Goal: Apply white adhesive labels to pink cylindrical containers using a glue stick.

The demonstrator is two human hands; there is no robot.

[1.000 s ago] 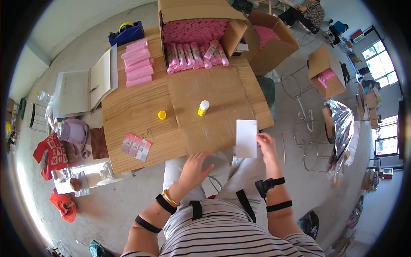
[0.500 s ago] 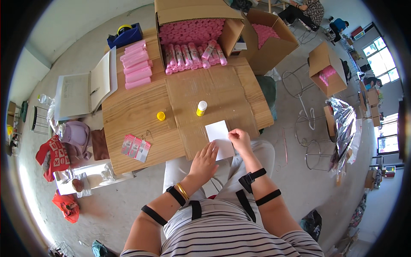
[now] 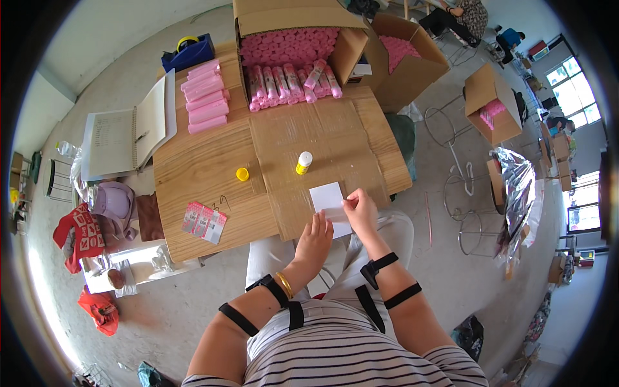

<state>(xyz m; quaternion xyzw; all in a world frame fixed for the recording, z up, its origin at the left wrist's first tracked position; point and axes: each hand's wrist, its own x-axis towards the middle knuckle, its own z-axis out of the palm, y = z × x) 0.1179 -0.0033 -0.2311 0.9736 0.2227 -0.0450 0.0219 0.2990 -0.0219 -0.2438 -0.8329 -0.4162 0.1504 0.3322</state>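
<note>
A white paper sheet point(image 3: 327, 195) lies on the flat brown cardboard at the table's near edge. My left hand point(image 3: 314, 241) lies at the sheet's lower left, fingers stretched out, fingertips touching it. My right hand point(image 3: 361, 211) is at the sheet's right edge with thumb and finger pinched; what sits between them is too small to make out. A greyish band crosses the sheet between both hands; I cannot tell whether it is a strip or a shadow. Beyond the sheet an uncapped yellow glue stick point(image 3: 304, 164) stands upright. Its yellow cap point(image 3: 242, 174) lies to the left.
Pink-and-white printed cards point(image 3: 204, 222) lie at the table's near left. Pink rolls point(image 3: 206, 103) are stacked farther back, beside an open notebook point(image 3: 119, 138) and a blue tape dispenser point(image 3: 188, 53). An open carton point(image 3: 351, 55) of pink rolls stands at the back.
My left hand has shifted slightly right and down along the sheet, its fingers now closer together. My right hand has moved slightly up. A greyish band now shows across the sheet.
</note>
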